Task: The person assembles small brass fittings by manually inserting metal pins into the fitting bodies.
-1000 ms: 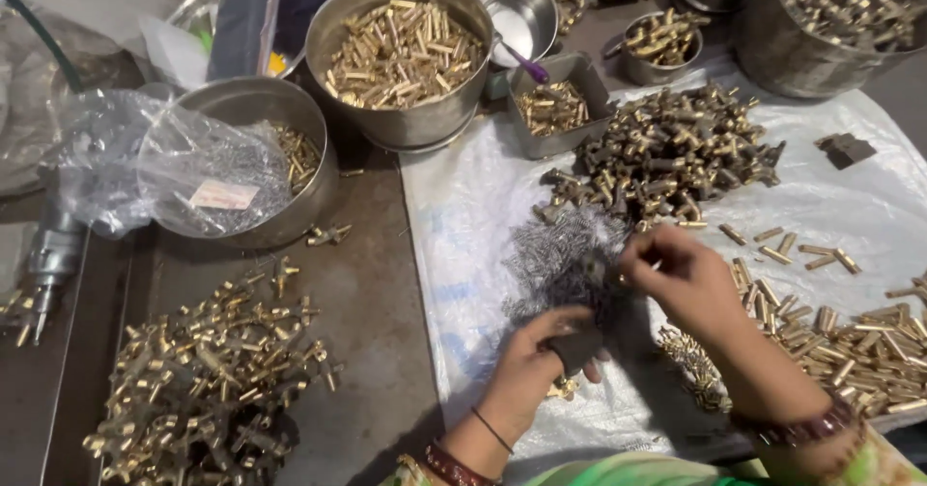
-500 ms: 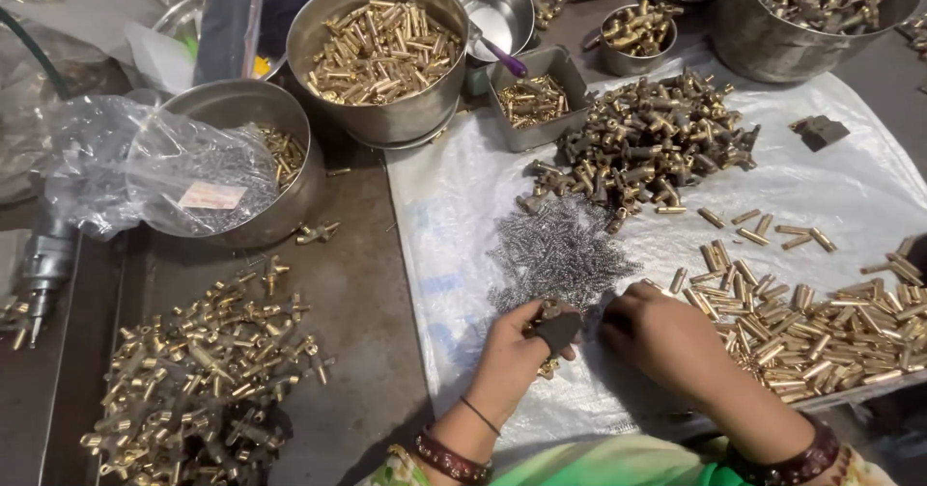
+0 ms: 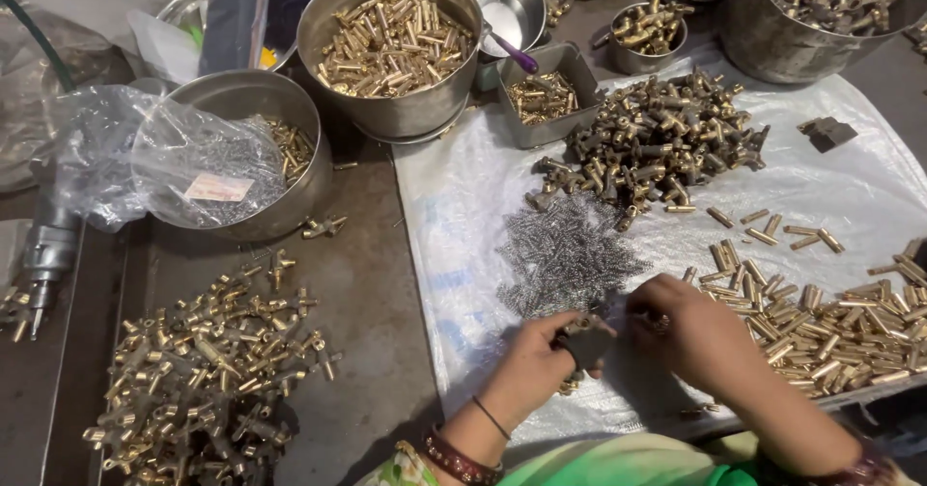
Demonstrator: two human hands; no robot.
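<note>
Trouble is likeliest at lower centre of the frame: a small dark block (image 3: pixel 583 343) is pinched in the left hand (image 3: pixel 529 370), while the right hand (image 3: pixel 697 330) is curled, its grip unreadable; springs (image 3: pixel 563 254) just above could be snagged and scattered across the white sheet (image 3: pixel 869 187)

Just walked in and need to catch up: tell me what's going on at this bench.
A person is working over a white sheet. The left hand holds a small dark block, and the right hand meets it beside a pile of small steel springs. Brass pins lie to the right, brass fittings behind, and more fittings are heaped on the left.
</note>
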